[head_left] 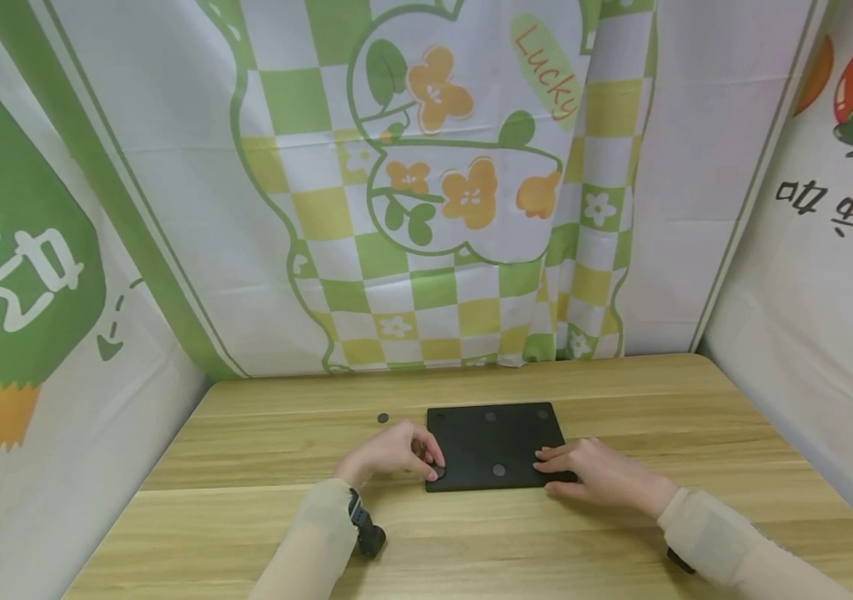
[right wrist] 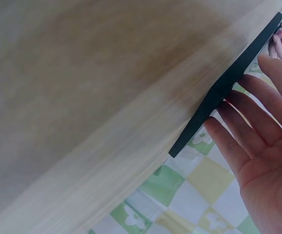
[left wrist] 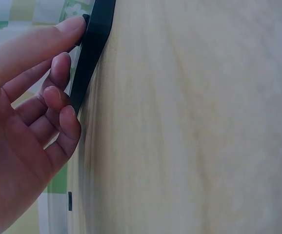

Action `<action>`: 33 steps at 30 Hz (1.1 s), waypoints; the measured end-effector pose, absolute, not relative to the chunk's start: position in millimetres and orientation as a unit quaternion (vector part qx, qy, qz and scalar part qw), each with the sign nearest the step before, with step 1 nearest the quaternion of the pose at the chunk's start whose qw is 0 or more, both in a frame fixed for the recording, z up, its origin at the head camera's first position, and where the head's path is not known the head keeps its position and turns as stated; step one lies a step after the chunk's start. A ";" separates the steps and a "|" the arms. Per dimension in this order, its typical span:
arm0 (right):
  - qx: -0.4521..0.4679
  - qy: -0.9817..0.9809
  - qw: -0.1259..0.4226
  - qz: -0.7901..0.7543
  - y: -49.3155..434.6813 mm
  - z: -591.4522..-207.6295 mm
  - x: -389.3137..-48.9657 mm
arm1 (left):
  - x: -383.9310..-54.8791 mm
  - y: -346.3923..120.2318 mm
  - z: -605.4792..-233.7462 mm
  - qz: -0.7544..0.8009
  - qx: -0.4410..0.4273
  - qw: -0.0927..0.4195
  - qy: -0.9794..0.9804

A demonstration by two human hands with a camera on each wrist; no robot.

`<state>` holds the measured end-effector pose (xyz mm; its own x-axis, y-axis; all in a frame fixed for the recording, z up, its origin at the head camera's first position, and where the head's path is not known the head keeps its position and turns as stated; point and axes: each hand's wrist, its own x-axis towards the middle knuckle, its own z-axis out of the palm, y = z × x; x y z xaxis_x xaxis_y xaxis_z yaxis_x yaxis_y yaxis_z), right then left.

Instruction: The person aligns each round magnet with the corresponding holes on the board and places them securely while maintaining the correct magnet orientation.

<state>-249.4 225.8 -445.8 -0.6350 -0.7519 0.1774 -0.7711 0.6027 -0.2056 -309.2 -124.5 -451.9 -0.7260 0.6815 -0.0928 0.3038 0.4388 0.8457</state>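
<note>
A thin black rectangular board (head_left: 464,442) lies on the table, with several small dark round discs on its top, among them a greyer disc (head_left: 499,470) near the front edge. At the board's near left corner my left hand (head_left: 399,450) pinches a small black disc (left wrist: 86,22) between thumb and forefinger, its other fingers loosely bent. The fingers of my right hand (head_left: 594,472) lie nearly straight on the board's right end, touching its top. Seen from the right wrist, the board (right wrist: 219,90) shows edge-on beside those fingertips.
One loose dark disc (head_left: 383,417) lies on the wooden table (head_left: 283,433), left of the board. A patterned curtain (head_left: 434,292) hangs behind the table, and printed cloth walls stand on both sides. Each wrist wears a strapped black camera (head_left: 369,537).
</note>
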 end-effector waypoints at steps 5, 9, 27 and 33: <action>0.428 -0.893 0.037 0.135 226.0 -446.1 -249.3 | -309.4 -124.6 -453.2 0.440 0.302 0.217 0.818; 0.424 -0.895 0.032 0.136 226.1 -446.0 -248.9 | -309.0 -124.4 -453.0 0.441 0.305 0.217 0.816; 0.427 -0.893 0.035 0.136 225.8 -446.9 -249.1 | -307.7 -123.6 -451.4 0.413 0.312 0.195 0.833; 0.429 -0.892 0.036 0.139 225.7 -446.2 -248.6 | -307.8 -124.1 -451.2 0.425 0.312 0.199 0.826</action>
